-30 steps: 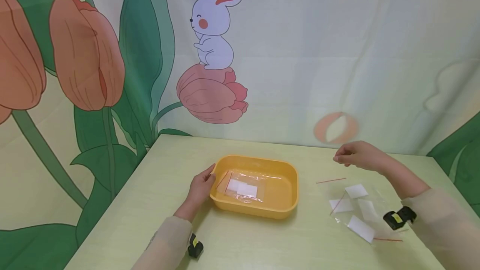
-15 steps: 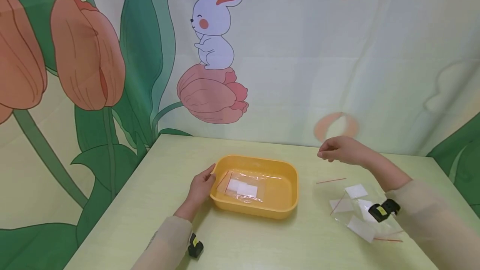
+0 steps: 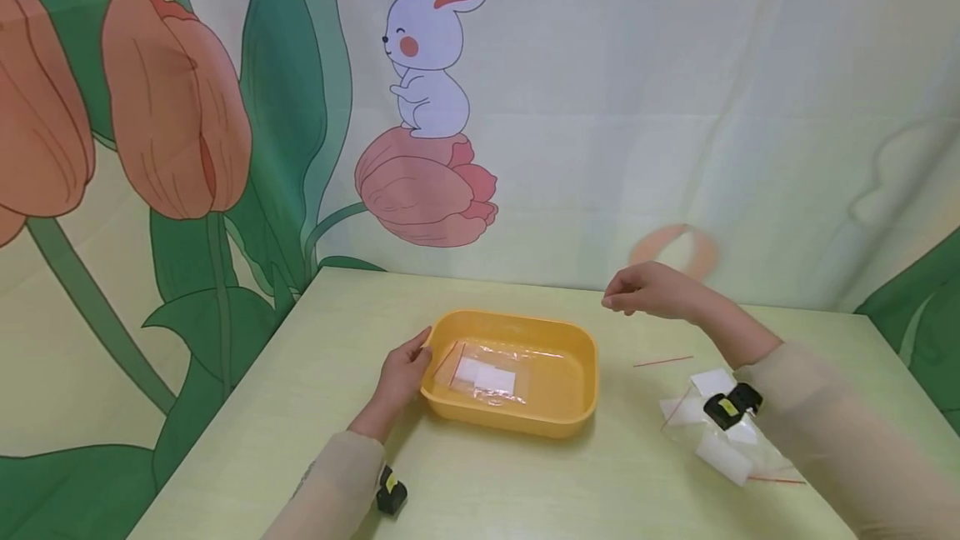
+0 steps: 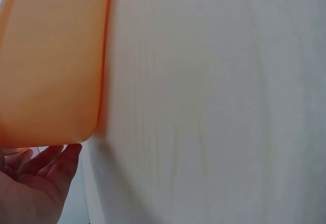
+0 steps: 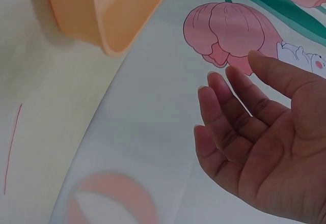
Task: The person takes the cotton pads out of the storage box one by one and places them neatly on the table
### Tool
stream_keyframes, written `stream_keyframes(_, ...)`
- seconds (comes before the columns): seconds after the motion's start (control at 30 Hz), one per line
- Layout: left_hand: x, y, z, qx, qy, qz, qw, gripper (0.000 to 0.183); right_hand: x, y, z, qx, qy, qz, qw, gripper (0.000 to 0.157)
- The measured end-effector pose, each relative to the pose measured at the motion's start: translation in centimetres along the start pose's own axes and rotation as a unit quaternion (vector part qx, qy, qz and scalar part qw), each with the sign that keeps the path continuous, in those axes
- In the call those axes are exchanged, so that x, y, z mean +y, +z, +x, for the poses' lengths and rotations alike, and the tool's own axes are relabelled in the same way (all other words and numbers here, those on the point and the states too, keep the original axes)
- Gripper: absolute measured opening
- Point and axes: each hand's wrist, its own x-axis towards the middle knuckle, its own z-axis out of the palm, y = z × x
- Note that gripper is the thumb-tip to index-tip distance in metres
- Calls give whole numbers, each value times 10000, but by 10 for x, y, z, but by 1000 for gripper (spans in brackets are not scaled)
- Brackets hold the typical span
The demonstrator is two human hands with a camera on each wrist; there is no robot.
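Observation:
A yellow plastic tray stands on the table; in the left wrist view its outer wall fills the upper left. My left hand grips its left end, thumb at the rim and fingertips against the outside. Inside the tray lie clear zip-lock bags with white labels and red seal lines. My right hand hovers beyond the tray's right end, above the table's back part. Its fingers are loosely bent with nothing between them, as the right wrist view shows of the hand.
More clear zip-lock bags with white labels lie overlapping on the table's right side, partly hidden by the right forearm and its black wrist camera. A printed curtain with tulips and a rabbit hangs behind the table.
My right hand has moved left toward the tray and slightly up, its forearm now covering more of the bags on the right. The left hand and the tray have stayed put.

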Motion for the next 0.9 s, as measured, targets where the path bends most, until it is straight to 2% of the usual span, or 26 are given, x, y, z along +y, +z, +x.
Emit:
stream_keyframes(0.33, 1, 0, -1, -2, 4, 31, 10000, 48, -17, 9, 16, -173, -11, -25, 9998, 27)
stream_keyframes(0.7, 1, 1, 0, 9, 13, 86, 10000, 48, -25, 19, 40, -345, -10, 6, 9994, 28)
stream_keyframes(0.9, 1, 1, 1, 39, 4, 120, 9999, 47, -33, 24, 53, -500, 139, 98, 9986, 29)
